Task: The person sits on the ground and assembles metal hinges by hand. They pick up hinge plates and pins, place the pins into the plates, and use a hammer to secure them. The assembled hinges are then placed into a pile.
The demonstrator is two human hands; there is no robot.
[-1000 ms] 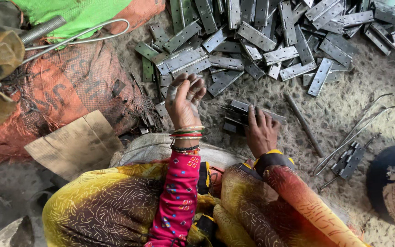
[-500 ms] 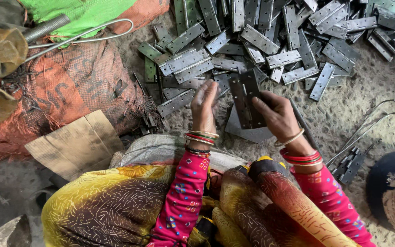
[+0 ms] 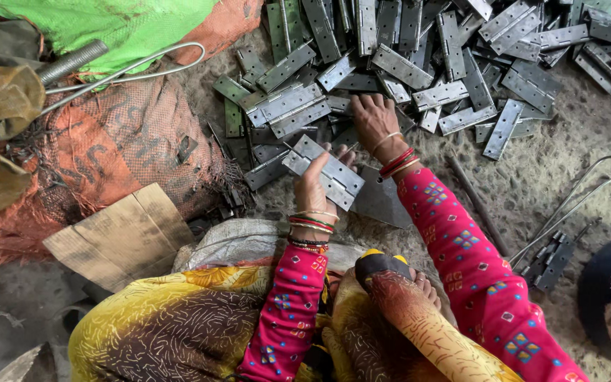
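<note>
Now the right hand (image 3: 375, 117) has reached onto the hinge pile (image 3: 419, 64), fingers seemingly spread; the left hand (image 3: 314, 185) grasps a metal hinge (image 3: 328, 173).

Seated on gritty ground, knees draped in yellow patterned cloth (image 3: 178, 318), pink sleeves (image 3: 461, 240) reaching forward. Left hand (image 3: 314, 189) gripping a flat grey hinge (image 3: 323, 172), held tilted above the ground. Right hand (image 3: 375, 122) stretched palm-down into the hinge pile (image 3: 419, 64), fingers resting on the metal. Bangles on both wrists. Dark metal plate (image 3: 380, 198) lying under the right forearm. Orange sack (image 3: 100, 155) at left, green sack (image 3: 114, 21) above it, wire loop (image 3: 143, 64) and threaded rod (image 3: 72, 62) on top. Cardboard scrap (image 3: 118, 237) beside the knee. Bent wires (image 3: 567, 209) and small dark hinges (image 3: 553, 258) at right.
</note>
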